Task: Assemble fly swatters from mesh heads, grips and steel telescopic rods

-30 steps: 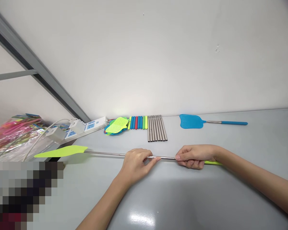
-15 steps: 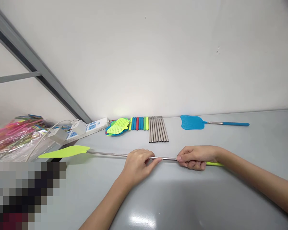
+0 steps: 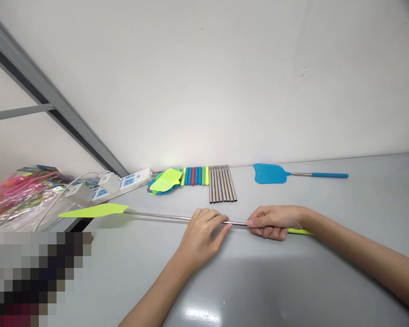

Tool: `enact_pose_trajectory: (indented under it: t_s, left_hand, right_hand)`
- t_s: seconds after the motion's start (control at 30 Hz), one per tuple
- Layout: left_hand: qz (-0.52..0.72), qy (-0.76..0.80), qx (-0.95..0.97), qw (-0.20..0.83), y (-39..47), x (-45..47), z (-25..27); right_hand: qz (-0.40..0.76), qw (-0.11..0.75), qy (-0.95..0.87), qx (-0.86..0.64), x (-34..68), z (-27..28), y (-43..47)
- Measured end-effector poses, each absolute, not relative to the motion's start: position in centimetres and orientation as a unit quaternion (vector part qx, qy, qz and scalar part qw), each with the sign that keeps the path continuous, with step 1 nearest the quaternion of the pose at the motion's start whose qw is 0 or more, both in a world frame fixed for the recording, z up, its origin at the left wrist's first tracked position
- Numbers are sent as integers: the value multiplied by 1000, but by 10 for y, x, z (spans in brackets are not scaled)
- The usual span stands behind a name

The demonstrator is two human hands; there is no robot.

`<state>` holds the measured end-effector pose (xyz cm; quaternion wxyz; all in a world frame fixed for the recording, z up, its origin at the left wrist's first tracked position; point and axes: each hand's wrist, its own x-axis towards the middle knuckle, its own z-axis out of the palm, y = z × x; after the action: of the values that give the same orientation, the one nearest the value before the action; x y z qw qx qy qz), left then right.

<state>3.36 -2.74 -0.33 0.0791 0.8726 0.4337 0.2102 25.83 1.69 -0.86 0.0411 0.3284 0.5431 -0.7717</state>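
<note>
A yellow-green fly swatter [image 3: 167,216] with a long telescopic metal rod lies across the front of me, its flat head [image 3: 95,210] pointing left. My left hand [image 3: 202,234] is closed around the middle of the rod, thumb below and fingers over it. Farther right, my right hand [image 3: 271,221] grips the swatter where the rod meets the yellow-green handle [image 3: 300,231]. That hand covers the joint, and only the rear part of the handle shows past it. A short bare stretch of rod is visible between the two hands.
Along the wall lie a pile of swatter heads [image 3: 165,180], a row of coloured handles [image 3: 195,176], several metal rods [image 3: 222,184] and a blue fly swatter [image 3: 271,174]. At left are a power strip [image 3: 138,178] with plugs and plastic-wrapped goods [image 3: 20,195].
My left hand has moved right along with the rod, nearer my right hand. The swatter head is slightly closer to my right hand, which keeps its grip. The view has shifted a little.
</note>
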Motion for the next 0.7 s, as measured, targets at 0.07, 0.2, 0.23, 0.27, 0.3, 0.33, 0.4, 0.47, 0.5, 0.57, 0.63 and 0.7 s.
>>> enact_pose_trajectory:
  t_s: [0.07, 0.2, 0.23, 0.27, 0.3, 0.33, 0.4, 0.47, 0.5, 0.57, 0.63, 0.7]
  left_hand:
    - [211, 427, 875, 86, -31, 40, -5]
    - [199, 416, 882, 98, -38, 51, -8]
    - [195, 411, 885, 100, -39, 54, -9]
    - [190, 406, 888, 101, -39, 55, -10]
    - [183, 403, 891, 99, -40, 57, -10]
    - [172, 402, 894, 94, -40, 57, -11]
    - [147, 406, 898, 79, -39, 58, -13]
    - [127, 412, 900, 60, -37, 57, -14]
    - [122, 414, 901, 53, -37, 56, -15]
    - [116, 413, 902, 41, -36, 55, -16]
    - [114, 410, 904, 31, -34, 55, -16]
    - [113, 408, 906, 20, -32, 54, -16]
  right_hand:
    - [-770, 40, 544, 330, 258, -9, 17]
    - [-766, 33, 551, 329, 256, -9, 15]
    - [-761, 27, 557, 332, 255, -9, 14]
    - [-754, 22, 564, 337, 254, -9, 13]
    - [-745, 17, 573, 341, 253, -9, 11]
    - [-736, 13, 583, 344, 251, -9, 10]
    - [-722, 13, 601, 343, 249, -9, 9]
    - [-718, 17, 608, 338, 248, -8, 8]
    - [-718, 19, 609, 336, 248, -7, 7]
    - [-721, 19, 609, 330, 248, -6, 7]
    - [-721, 19, 610, 328, 248, -6, 7]
    - [-713, 17, 617, 332, 248, -6, 7]
